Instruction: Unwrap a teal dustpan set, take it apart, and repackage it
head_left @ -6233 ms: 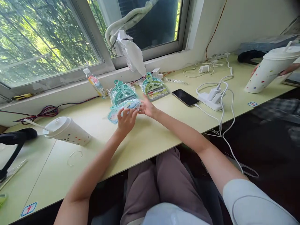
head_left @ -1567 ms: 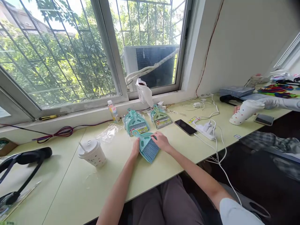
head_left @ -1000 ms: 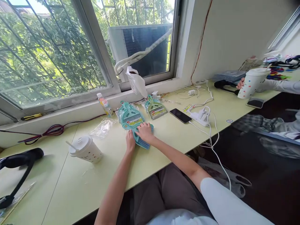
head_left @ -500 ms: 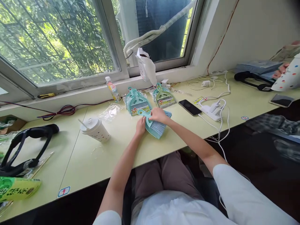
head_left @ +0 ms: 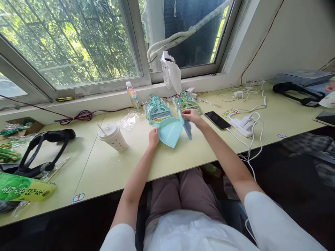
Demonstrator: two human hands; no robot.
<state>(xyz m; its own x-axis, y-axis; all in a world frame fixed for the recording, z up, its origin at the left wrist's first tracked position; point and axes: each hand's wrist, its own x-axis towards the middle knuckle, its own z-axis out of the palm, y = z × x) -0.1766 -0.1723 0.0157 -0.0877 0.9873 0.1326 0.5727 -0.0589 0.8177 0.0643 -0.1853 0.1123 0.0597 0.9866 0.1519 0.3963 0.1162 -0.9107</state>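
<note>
A light blue dustpan [head_left: 170,133] is tilted just above or on the table in front of me. My left hand [head_left: 154,136] grips it at its left edge, close to the handle. To the right of the pan, my right hand [head_left: 191,115] pinches a small blue hand brush [head_left: 186,126], held edge-on with bristles downward. Brush and pan are apart at the bristles; whether they touch near the handle I cannot tell. Behind them lie wrapped teal dustpan sets [head_left: 158,109] and a wrapped green dustpan set [head_left: 187,101].
A lidded cup with a straw [head_left: 113,137] stands left, near crumpled clear plastic [head_left: 130,119]. A phone [head_left: 217,120] and a power strip [head_left: 241,126] with white cables lie right. A black head strap [head_left: 44,150] and green drink bottle [head_left: 27,187] are far left. Another person's hand [head_left: 330,87] shows at far right.
The brush has come out of the dustpan and moved up and right in my right hand, baring the pan's inside. My left hand stays on the pan. The view has shifted slightly left.
</note>
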